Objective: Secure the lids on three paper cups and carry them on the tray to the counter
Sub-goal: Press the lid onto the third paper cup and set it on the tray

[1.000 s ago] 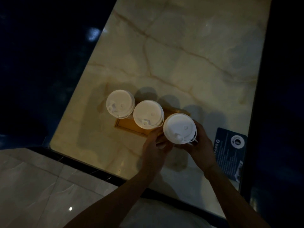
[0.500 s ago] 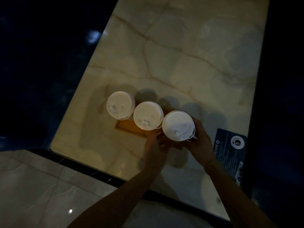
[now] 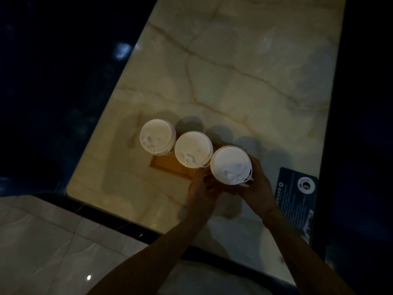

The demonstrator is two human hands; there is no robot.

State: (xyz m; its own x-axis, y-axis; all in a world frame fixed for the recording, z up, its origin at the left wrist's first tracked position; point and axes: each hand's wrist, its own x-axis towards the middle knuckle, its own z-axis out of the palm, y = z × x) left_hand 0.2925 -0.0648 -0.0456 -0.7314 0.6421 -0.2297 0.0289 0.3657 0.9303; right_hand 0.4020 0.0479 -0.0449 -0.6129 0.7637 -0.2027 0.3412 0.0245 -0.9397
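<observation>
- Three white-lidded paper cups stand in a slanting row on a small wooden tray (image 3: 170,168), which sits on a pale marble counter (image 3: 244,81); most of the tray is hidden beneath the cups and hands, so only its near-left corner shows.
- The left cup (image 3: 157,136) and the middle cup (image 3: 193,149) stand free, their lids just beside each other; only the lids are seen from above, the cup walls being out of sight.
- The right cup (image 3: 230,165) is held from both sides: the left hand (image 3: 204,188) wraps its fingers against the cup's near-left side, and the right hand (image 3: 258,186) curls round its right side.
- The fingertips of both hands vanish under the lid's rim, so exactly how they meet the cup cannot be made out; the light is dim.
- Whether that cup rests on the tray or is lifted off it cannot be told.
- A dark printed card (image 3: 296,199) lies on the counter near the right hand, its text too small to read and its far edge lost against the dark border.
- Both forearms are cut off by the bottom edge.
</observation>
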